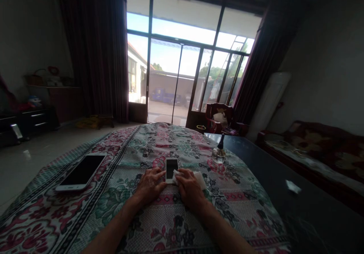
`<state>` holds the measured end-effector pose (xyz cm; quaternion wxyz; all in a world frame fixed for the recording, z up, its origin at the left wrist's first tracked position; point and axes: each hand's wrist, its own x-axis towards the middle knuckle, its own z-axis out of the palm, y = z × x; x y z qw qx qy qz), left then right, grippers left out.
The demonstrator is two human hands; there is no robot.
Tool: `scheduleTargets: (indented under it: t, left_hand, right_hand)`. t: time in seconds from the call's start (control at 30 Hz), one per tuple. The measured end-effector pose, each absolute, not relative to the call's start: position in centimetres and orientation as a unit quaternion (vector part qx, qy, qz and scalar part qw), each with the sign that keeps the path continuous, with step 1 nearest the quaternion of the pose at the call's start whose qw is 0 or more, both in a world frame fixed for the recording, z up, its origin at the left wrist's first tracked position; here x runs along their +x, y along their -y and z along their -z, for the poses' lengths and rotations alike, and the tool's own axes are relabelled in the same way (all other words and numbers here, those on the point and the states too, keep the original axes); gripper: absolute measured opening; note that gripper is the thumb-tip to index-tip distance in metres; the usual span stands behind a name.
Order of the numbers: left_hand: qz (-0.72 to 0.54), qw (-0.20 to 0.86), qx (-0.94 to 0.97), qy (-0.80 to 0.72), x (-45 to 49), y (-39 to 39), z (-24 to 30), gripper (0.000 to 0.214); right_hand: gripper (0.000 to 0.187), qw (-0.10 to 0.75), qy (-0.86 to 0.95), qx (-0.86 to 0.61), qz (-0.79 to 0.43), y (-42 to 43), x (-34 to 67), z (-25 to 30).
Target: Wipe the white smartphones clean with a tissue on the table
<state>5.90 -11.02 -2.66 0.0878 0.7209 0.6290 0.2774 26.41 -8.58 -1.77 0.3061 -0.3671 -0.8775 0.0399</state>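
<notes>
The right hand [187, 187] has its fingers bent over a white tissue [174, 175], and seems to be wiping the small white phone [171, 165]. The left hand [150, 183] is loosely open at its edge. More wiping calls for a steady phone. It lies on a flowery tablecloth [173, 229], before big windows [186, 20].

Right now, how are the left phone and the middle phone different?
The left phone looks bigger than the middle phone. The left phone lies slanted; the middle phone, nearly straight. The left phone has no hand on it; on the middle phone, the right hand holds a tissue. Both have white edges and dark screens.
</notes>
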Motion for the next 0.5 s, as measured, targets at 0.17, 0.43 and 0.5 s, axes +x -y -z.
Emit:
scheduleTargets:
  t: [0.17,0.43,0.5]
  left_hand:
    - [-0.284,0.090,0.725,-0.621,5.7,11.0,2.9,0.042]
    - [-0.282,0.078,0.725,-0.623,5.8,10.9,3.0,0.041]
    - [-0.277,0.075,0.726,-0.625,5.8,10.9,3.0,0.043]
  right_hand:
    - [0.027,0.317,0.880,-0.352,-0.032,8.7,26.1,1.4]
    - [0.022,0.313,0.888,-0.334,-0.043,8.6,24.9,1.6]
    - [0.022,0.312,0.889,-0.334,-0.045,8.7,24.7,1.6]
